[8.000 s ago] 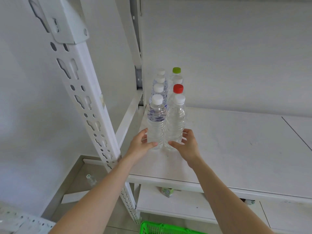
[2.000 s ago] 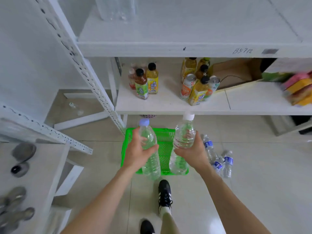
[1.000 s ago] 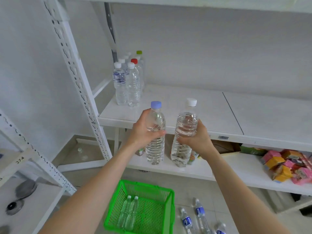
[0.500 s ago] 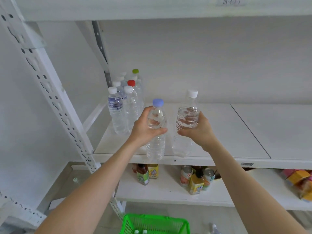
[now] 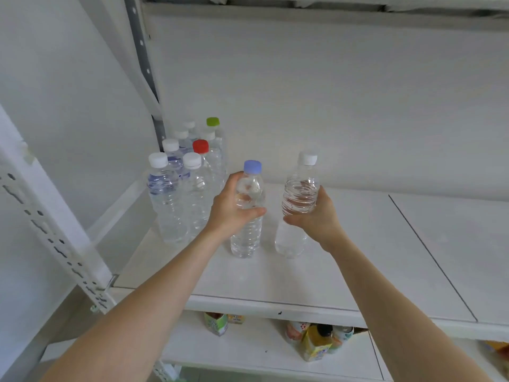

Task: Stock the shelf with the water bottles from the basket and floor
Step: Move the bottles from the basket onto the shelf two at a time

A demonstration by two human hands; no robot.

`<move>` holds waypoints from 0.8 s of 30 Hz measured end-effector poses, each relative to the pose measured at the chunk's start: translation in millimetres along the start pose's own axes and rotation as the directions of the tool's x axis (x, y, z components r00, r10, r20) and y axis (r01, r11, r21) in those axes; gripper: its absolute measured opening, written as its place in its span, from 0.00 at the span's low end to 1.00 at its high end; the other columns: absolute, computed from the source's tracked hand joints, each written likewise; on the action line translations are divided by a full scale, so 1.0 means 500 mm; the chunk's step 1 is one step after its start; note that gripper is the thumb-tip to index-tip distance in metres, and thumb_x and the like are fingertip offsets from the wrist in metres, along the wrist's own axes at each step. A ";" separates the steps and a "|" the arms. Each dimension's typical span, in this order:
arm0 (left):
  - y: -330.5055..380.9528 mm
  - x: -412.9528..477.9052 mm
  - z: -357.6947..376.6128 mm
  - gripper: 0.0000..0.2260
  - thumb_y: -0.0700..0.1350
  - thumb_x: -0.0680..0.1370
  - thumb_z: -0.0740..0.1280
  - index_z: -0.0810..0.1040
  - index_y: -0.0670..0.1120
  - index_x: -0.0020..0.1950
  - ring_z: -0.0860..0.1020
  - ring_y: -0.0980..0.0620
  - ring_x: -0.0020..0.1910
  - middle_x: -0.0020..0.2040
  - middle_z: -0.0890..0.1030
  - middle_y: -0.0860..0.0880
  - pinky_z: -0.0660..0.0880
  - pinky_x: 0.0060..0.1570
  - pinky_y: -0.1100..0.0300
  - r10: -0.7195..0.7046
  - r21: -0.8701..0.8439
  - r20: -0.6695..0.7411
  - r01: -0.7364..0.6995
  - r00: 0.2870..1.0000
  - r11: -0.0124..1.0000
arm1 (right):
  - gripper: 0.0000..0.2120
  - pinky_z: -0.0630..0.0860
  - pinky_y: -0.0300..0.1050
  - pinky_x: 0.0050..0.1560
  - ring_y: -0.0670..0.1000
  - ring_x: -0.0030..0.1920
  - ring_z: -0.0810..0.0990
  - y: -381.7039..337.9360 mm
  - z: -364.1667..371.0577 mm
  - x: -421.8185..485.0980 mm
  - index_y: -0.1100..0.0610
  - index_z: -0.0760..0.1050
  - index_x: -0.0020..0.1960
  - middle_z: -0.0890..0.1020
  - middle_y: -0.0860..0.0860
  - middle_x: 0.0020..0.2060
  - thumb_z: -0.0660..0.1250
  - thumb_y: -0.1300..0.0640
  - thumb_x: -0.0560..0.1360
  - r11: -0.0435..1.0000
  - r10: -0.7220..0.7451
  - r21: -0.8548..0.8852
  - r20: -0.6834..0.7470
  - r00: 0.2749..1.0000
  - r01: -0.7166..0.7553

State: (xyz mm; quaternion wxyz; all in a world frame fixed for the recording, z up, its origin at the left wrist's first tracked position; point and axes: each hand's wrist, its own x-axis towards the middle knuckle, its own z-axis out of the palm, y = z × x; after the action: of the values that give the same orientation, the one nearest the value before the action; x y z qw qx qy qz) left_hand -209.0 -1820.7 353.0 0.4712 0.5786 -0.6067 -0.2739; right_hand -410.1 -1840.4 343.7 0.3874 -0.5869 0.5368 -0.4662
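Note:
Two clear water bottles stand upright on the white shelf (image 5: 358, 271). My left hand (image 5: 231, 210) grips the blue-capped bottle (image 5: 248, 235) around its middle. My right hand (image 5: 316, 216) grips the white-capped bottle (image 5: 300, 194) just to the right of it. Their bases look to be touching the shelf board. To the left, in the back corner, stand several stocked bottles (image 5: 181, 194) in two rows, with white, red and green caps. The basket and the floor bottles are out of view.
A white perforated upright post (image 5: 55, 232) runs diagonally at the left. The lower shelf (image 5: 248, 351) holds juice bottles and cans (image 5: 316, 343). Another shelf board (image 5: 330, 4) sits overhead. The shelf board extends bare to the right of my hands.
Both hands have carried the two bottles forward over the shelf edge and lowered them onto the board, right of the stocked rows. The view has tilted up, and the basket has dropped out of sight.

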 end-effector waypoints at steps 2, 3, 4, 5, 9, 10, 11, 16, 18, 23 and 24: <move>-0.009 0.020 0.012 0.33 0.46 0.65 0.79 0.67 0.59 0.65 0.77 0.67 0.47 0.52 0.79 0.57 0.68 0.42 0.78 -0.012 -0.001 -0.033 0.012 0.999 1.000 | 0.33 0.79 0.53 0.55 0.50 0.50 0.83 0.016 0.007 0.027 0.53 0.72 0.59 0.83 0.48 0.48 0.79 0.67 0.58 1.000 -0.006 -0.008 0.003 1.000 0.006; -0.013 0.032 0.018 0.33 0.46 0.65 0.79 0.67 0.59 0.65 0.78 0.64 0.48 0.53 0.79 0.56 0.70 0.44 0.75 -0.013 -0.004 -0.044 0.013 0.999 1.000 | 0.32 0.79 0.53 0.55 0.50 0.50 0.83 0.023 0.009 0.039 0.53 0.72 0.59 0.82 0.47 0.48 0.78 0.67 0.58 1.000 -0.010 -0.009 0.005 1.000 0.010; -0.016 0.044 0.025 0.33 0.46 0.65 0.79 0.67 0.59 0.65 0.79 0.60 0.50 0.53 0.80 0.55 0.72 0.47 0.71 -0.014 -0.006 -0.050 0.014 0.999 1.000 | 0.32 0.79 0.53 0.56 0.50 0.50 0.82 0.030 0.012 0.052 0.53 0.71 0.58 0.82 0.47 0.48 0.78 0.67 0.59 1.000 -0.011 -0.010 0.006 1.000 0.011; -0.019 0.054 0.030 0.33 0.46 0.65 0.79 0.67 0.59 0.64 0.80 0.57 0.51 0.53 0.80 0.54 0.74 0.50 0.65 -0.013 -0.003 -0.054 0.013 0.998 1.000 | 0.31 0.79 0.53 0.56 0.50 0.50 0.82 0.036 0.013 0.065 0.53 0.71 0.57 0.82 0.47 0.48 0.79 0.67 0.59 1.000 -0.011 -0.009 0.007 1.000 0.011; -0.030 0.097 0.046 0.32 0.47 0.64 0.79 0.67 0.60 0.62 0.78 0.55 0.53 0.56 0.79 0.55 0.73 0.54 0.60 0.013 0.015 -0.071 -0.012 0.997 1.000 | 0.33 0.79 0.54 0.56 0.50 0.51 0.82 0.050 0.021 0.116 0.53 0.71 0.58 0.82 0.48 0.50 0.80 0.64 0.57 0.999 -0.036 -0.015 0.014 0.999 0.036; -0.033 0.107 0.048 0.32 0.47 0.64 0.79 0.67 0.59 0.62 0.78 0.55 0.53 0.55 0.79 0.56 0.73 0.54 0.60 0.024 0.015 -0.075 -0.023 0.997 1.000 | 0.33 0.79 0.54 0.56 0.50 0.51 0.82 0.052 0.024 0.127 0.53 0.70 0.58 0.82 0.49 0.50 0.79 0.64 0.57 0.999 -0.046 -0.018 0.021 0.999 0.046; -0.035 0.116 0.051 0.33 0.46 0.64 0.79 0.67 0.59 0.63 0.78 0.54 0.53 0.55 0.79 0.56 0.73 0.54 0.60 0.034 0.015 -0.078 -0.033 0.996 0.999 | 0.33 0.79 0.55 0.56 0.50 0.51 0.82 0.052 0.028 0.136 0.52 0.70 0.58 0.82 0.48 0.50 0.79 0.64 0.58 0.998 -0.056 -0.018 0.024 0.998 0.056; -0.055 0.160 0.059 0.35 0.46 0.64 0.79 0.66 0.59 0.65 0.78 0.53 0.56 0.59 0.78 0.54 0.74 0.58 0.55 0.068 -0.017 -0.080 -0.070 0.994 0.997 | 0.32 0.78 0.57 0.56 0.51 0.52 0.81 0.059 0.051 0.180 0.48 0.68 0.55 0.81 0.46 0.49 0.79 0.63 0.57 0.994 -0.108 -0.025 0.047 0.993 0.109; -0.063 0.173 0.059 0.38 0.46 0.63 0.80 0.65 0.59 0.68 0.78 0.52 0.57 0.57 0.79 0.53 0.75 0.60 0.51 0.073 -0.018 -0.077 -0.074 0.994 0.997 | 0.33 0.78 0.57 0.56 0.51 0.51 0.81 0.063 0.058 0.195 0.48 0.67 0.55 0.80 0.46 0.48 0.79 0.62 0.57 0.991 -0.130 -0.024 0.053 0.990 0.132; -0.097 0.166 0.068 0.51 0.43 0.63 0.80 0.53 0.60 0.76 0.73 0.54 0.63 0.67 0.72 0.56 0.67 0.55 0.65 0.096 0.054 -0.054 -0.093 0.994 0.994 | 0.34 0.77 0.46 0.52 0.47 0.52 0.80 0.086 0.056 0.213 0.49 0.67 0.58 0.79 0.43 0.49 0.81 0.63 0.60 0.987 -0.155 -0.032 0.108 0.982 0.159; -0.107 0.161 0.073 0.52 0.42 0.63 0.80 0.50 0.59 0.77 0.71 0.55 0.64 0.69 0.69 0.57 0.66 0.56 0.66 0.097 0.070 -0.057 -0.093 0.994 0.993 | 0.34 0.77 0.46 0.53 0.48 0.53 0.80 0.100 0.055 0.212 0.49 0.67 0.59 0.80 0.43 0.51 0.81 0.63 0.60 0.988 -0.146 -0.031 0.124 0.981 0.151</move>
State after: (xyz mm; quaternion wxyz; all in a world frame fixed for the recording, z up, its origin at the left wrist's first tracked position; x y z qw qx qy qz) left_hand -208.5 -1915.5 311.9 0.4821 0.5728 -0.6278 -0.2130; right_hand -398.0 -1953.0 302.7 0.3717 -0.6603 0.4761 -0.4462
